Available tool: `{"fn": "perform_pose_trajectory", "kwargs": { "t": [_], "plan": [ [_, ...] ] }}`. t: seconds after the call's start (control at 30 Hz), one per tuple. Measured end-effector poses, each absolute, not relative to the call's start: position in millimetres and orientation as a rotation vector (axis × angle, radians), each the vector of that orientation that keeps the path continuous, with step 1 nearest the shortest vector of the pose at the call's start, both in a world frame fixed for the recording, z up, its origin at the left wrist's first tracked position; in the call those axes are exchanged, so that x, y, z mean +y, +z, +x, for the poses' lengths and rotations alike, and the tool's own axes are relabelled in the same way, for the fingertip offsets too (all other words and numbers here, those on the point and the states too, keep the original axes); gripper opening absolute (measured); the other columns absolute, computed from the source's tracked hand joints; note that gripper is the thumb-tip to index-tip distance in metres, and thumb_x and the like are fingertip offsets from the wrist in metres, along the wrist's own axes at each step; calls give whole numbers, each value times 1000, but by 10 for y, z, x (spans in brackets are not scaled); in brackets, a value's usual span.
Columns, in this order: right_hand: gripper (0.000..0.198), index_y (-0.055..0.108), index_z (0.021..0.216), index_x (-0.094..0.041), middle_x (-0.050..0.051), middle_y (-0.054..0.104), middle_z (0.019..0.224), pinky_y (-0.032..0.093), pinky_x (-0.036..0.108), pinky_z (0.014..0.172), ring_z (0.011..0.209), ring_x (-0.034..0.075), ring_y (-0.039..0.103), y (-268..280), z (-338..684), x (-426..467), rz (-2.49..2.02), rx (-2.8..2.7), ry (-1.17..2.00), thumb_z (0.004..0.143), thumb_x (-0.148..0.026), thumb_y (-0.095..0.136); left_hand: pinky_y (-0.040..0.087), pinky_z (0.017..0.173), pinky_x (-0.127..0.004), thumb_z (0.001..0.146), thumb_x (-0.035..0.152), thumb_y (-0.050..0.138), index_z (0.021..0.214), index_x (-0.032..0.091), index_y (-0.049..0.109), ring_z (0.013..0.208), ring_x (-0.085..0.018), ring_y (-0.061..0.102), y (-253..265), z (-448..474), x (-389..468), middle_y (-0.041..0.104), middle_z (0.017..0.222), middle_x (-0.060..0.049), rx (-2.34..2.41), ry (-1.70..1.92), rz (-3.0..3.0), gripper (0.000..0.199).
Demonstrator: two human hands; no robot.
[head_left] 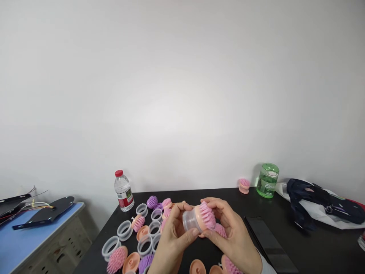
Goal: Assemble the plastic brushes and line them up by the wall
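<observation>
Both hands hold one piece together above the black table. My left hand [172, 239] is closed around its clear plastic cup [189, 220]. On the other side, my right hand [233, 234] grips the pink bristle brush head [208, 215] with its peach-coloured collar. The cup and the collar touch; whether they are locked together I cannot tell. The piece is tilted, bristles facing right. Behind my right fingers another pink brush head [220, 230] is partly hidden. Below the hands lies a peach disc cap [197, 267].
Left of the hands lie several clear rings [124, 230], purple brush heads [152, 201] and pink ones [117, 259]. A water bottle [124, 192] stands back left. At the back right are a pink brush [244, 185], a green canister [267, 181] and a phone-like black slab [269, 243].
</observation>
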State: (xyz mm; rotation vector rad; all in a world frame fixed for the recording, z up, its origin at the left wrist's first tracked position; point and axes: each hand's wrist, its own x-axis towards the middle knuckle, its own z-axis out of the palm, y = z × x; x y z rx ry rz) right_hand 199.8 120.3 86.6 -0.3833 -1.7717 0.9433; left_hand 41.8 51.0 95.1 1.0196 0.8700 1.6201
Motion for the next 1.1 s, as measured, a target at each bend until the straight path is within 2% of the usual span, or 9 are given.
{"fn": "perform_pose_trajectory", "kwargs": {
  "t": [0.1, 0.27, 0.43, 0.53, 0.67, 0.77, 0.93, 1.0, 1.1],
  "plan": [
    [38, 54, 116, -26, 11, 60, 124, 57, 34, 85, 107, 26, 65, 905, 2011, 1188, -380, -1782, 958, 83, -28, 73, 46, 76, -30, 66, 31, 86, 102, 24, 64, 89, -20, 57, 949, 433, 499, 59, 103, -4, 909, 1686, 1040, 43],
    [40, 56, 120, -27, 9, 63, 116, 57, 35, 85, 101, 24, 66, 991, 2044, 1157, -343, -1858, 906, 84, -28, 72, 46, 81, -31, 71, 35, 81, 102, 27, 65, 96, -22, 56, 980, 429, 469, 63, 108, -5, 929, 1631, 1100, 36],
    [42, 57, 125, -28, 10, 65, 114, 57, 37, 85, 103, 28, 65, 1052, 2107, 1169, -310, -1974, 710, 86, -32, 69, 45, 84, -32, 76, 41, 76, 103, 25, 66, 99, -24, 54, 965, 413, 465, 62, 111, -6, 968, 1617, 1159, 33],
    [47, 55, 132, -32, 8, 65, 118, 57, 37, 87, 104, 28, 65, 1067, 2154, 1171, -280, -2058, 587, 86, -27, 68, 44, 75, -30, 80, 44, 71, 104, 25, 66, 91, -22, 54, 930, 413, 462, 61, 110, -5, 1040, 1574, 1180, 31],
    [46, 56, 130, -36, 7, 61, 121, 57, 36, 87, 107, 25, 63, 1074, 2188, 1158, -225, -2149, 575, 90, -13, 55, 43, 66, -27, 85, 47, 65, 99, 25, 65, 74, -17, 52, 904, 456, 459, 58, 87, -1, 1041, 1529, 1148, 27],
    [48, 54, 132, -35, 7, 60, 122, 55, 36, 88, 109, 25, 62, 1071, 2192, 1149, -235, -2150, 539, 91, -10, 54, 44, 64, -28, 84, 46, 66, 107, 26, 63, 73, -16, 52, 917, 491, 457, 57, 92, -2, 951, 1521, 1120, 30],
    [45, 56, 128, -28, 9, 65, 113, 55, 35, 83, 98, 26, 65, 1050, 2187, 1141, -338, -2091, 483, 86, -31, 71, 45, 87, -32, 76, 31, 78, 107, 29, 63, 104, -23, 55, 924, 464, 451, 58, 113, -4, 977, 1578, 1267, 35],
    [41, 59, 123, -26, 9, 67, 107, 56, 35, 78, 92, 26, 67, 1044, 2180, 1141, -368, -2068, 516, 87, -42, 69, 44, 91, -35, 75, 29, 78, 106, 29, 64, 112, -28, 53, 891, 442, 465, 59, 113, -5, 952, 1597, 1371, 34],
    [34, 62, 115, -25, 7, 69, 97, 55, 33, 71, 83, 24, 67, 1038, 2162, 1147, -416, -2045, 589, 91, -49, 60, 44, 92, -38, 74, 27, 78, 102, 29, 65, 116, -31, 52, 805, 432, 512, 58, 115, -6, 902, 1638, 1523, 30]
  ]
}}
